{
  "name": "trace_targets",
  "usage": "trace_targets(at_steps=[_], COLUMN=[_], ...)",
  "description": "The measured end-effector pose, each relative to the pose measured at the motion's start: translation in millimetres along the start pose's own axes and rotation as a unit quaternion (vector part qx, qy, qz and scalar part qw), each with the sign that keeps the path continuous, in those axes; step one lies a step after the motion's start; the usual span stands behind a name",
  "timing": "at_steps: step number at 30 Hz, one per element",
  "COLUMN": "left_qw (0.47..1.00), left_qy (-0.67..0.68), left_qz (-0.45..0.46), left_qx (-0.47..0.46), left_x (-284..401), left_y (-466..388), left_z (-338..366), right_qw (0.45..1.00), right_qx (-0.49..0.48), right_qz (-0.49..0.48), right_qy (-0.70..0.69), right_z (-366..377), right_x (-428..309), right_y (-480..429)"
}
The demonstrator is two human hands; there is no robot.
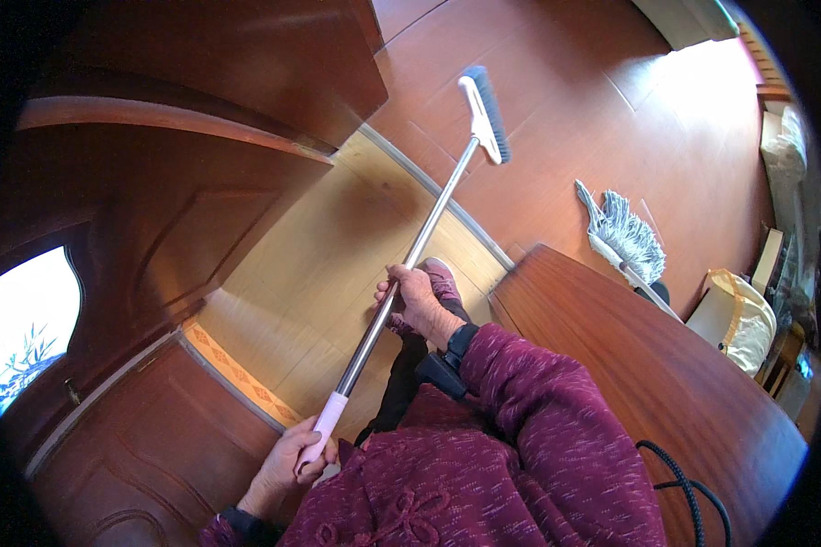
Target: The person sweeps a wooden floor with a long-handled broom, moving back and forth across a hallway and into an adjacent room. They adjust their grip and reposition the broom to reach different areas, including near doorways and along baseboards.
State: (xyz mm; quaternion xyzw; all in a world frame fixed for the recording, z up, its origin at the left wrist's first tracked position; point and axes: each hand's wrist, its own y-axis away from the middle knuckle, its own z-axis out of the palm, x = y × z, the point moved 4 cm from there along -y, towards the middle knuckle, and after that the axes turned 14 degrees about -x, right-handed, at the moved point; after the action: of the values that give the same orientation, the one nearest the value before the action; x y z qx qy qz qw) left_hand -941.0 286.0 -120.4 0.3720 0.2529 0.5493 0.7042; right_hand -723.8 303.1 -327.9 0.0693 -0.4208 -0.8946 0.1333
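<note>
Both of my hands hold a long-handled broom (427,231) with a metal pole. Its pale pink end grip (323,424) is in my left hand (291,457), low in the picture. Further up, my right hand (416,297) is closed around the bare metal pole. The broom head (482,119), white with grey-blue bristles, is at the far end, over the reddish-brown floor (554,109). Whether the bristles touch the floor, I cannot tell. The pole crosses above a metal threshold strip (445,198) and a light wood floor (301,253).
A string mop (626,236) lies on the reddish floor at the right, near a cream cloth bag (746,321). A brown wooden panel (629,355) stands close on my right, with a black cord (684,478) over it. Dark wooden doors (130,171) flank the left side.
</note>
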Motion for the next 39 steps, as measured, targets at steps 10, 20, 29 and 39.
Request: trace_targets(at_steps=[10, 20, 29, 39], left_qw=[0.987, 0.95, 0.96, 0.877], left_qy=[-0.119, -0.264, -0.251, -0.44], left_qz=[-0.102, -0.155, -0.121, -0.18], left_qx=[0.028, 0.061, -0.039, 0.064], left_x=[40.5, 72.5, 67.6, 120.0], left_y=[-17.8, -9.3, -110.3, -96.9], left_z=[23.1, 20.6, 30.8, 87.2], right_qw=[0.995, 0.992, 0.989, 0.987], right_qx=[0.076, 0.05, 0.095, 0.066], right_qz=[0.021, 0.055, -0.064, -0.063], right_qy=[-0.057, -0.102, -0.099, -0.131], right_z=[-58.1, -61.9, -125.0, -109.9], right_x=[6.8, 27.1, -53.7, -42.4], right_y=[19.2, 20.1, 3.5, -23.9])
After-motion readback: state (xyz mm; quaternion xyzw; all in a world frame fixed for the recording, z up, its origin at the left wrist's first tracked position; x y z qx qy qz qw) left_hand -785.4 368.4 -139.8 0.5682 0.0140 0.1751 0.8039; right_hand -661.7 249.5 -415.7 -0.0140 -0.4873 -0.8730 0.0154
